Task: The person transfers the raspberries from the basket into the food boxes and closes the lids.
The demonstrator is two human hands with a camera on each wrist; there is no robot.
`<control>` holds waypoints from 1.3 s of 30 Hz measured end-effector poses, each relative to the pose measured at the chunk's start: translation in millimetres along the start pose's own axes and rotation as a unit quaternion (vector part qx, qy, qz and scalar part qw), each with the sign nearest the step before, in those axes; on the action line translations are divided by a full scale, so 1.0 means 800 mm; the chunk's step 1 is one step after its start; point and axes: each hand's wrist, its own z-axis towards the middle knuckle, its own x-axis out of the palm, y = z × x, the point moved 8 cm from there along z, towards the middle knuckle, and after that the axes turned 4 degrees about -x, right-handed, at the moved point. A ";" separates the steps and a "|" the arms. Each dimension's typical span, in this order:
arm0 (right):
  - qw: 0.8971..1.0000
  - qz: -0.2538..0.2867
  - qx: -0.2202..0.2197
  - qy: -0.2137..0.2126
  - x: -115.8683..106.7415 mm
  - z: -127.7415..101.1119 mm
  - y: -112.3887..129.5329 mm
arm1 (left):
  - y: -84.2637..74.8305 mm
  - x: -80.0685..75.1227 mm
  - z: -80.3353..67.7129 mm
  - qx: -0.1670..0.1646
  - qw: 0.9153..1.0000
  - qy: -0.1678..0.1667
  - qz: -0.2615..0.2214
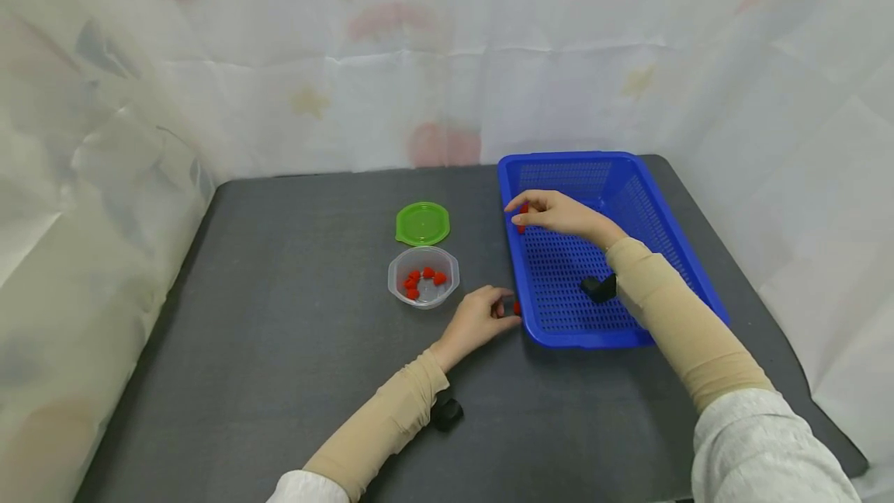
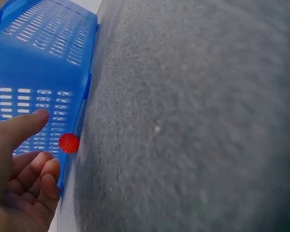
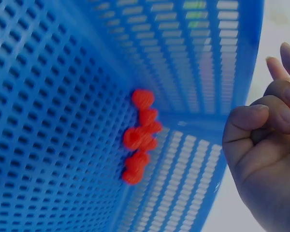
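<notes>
Two hands work red berries beside a blue basket on a dark surface

The left hand [image 1: 480, 320], fingers loosely curled and grasping nothing, rests by a loose red berry [image 2: 68, 143] against the blue basket [image 1: 646, 208] wall; the right hand [image 1: 559, 213], fingers curled, hovers in the basket's 10 o'clock corner over a berry cluster [image 3: 140, 136], whether pinching one I cannot tell. At 9 o'clock of the basket: a clear tub [image 1: 423, 276], a green lid [image 1: 422, 223]

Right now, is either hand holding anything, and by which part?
Nothing. The left hand is open beside a red berry; the right hand curls empty, apart from the berries in the blue basket.
</notes>
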 end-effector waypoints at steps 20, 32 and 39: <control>0.998 0.015 0.051 -0.038 -0.024 0.011 -0.054 | 0.002 0.014 0.010 -0.001 0.997 -0.041 0.059; 0.997 0.015 0.067 -0.018 -0.023 0.010 -0.071 | -0.007 -0.012 -0.005 -0.008 0.996 -0.083 0.034; 0.997 -0.004 0.076 -0.002 -0.021 0.012 -0.078 | -0.013 -0.038 -0.010 -0.024 0.991 -0.122 0.039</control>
